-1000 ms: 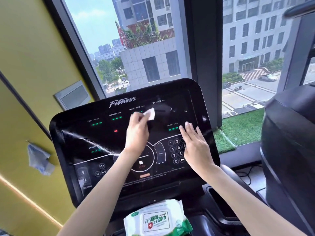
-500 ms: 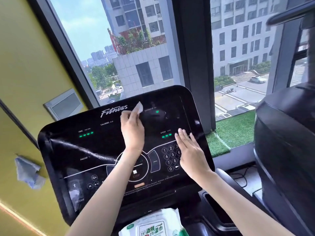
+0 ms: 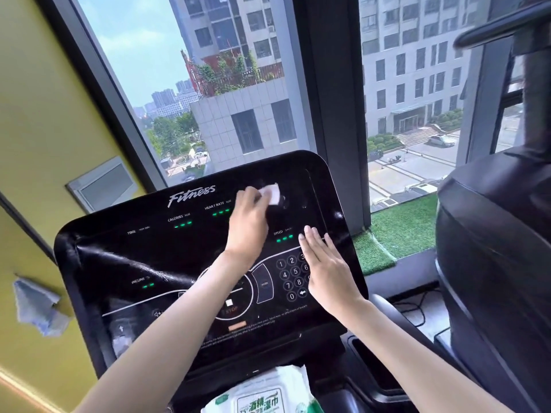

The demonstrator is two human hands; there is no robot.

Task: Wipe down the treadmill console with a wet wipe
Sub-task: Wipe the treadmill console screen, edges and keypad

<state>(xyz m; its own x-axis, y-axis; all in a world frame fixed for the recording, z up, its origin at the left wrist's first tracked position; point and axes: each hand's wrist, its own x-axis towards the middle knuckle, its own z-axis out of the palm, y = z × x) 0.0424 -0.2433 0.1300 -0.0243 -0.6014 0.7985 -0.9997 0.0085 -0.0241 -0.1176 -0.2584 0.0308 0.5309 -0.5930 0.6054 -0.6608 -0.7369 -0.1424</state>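
The black treadmill console (image 3: 125, 257) fills the middle of the view, tilted, with green readouts lit and a number keypad (image 3: 290, 275) at its lower right. My left hand (image 3: 249, 222) presses a small folded white wet wipe (image 3: 272, 193) against the console's upper right area, near the top edge; its fingers curl over the wipe. My right hand (image 3: 326, 269) lies flat with straight fingers on the console's right side, partly covering the keypad.
A pack of wet wipes (image 3: 262, 396) sits below the console at the bottom edge. A second black machine (image 3: 492, 263) stands close on the right. A yellow wall (image 3: 38, 114) is at left, windows behind. A crumpled blue cloth (image 3: 37, 308) lies at the far left.
My left hand has swept the wipe from the console's centre up to the top and then rightward along the upper edge. My right hand has stayed flat on the keypad side.
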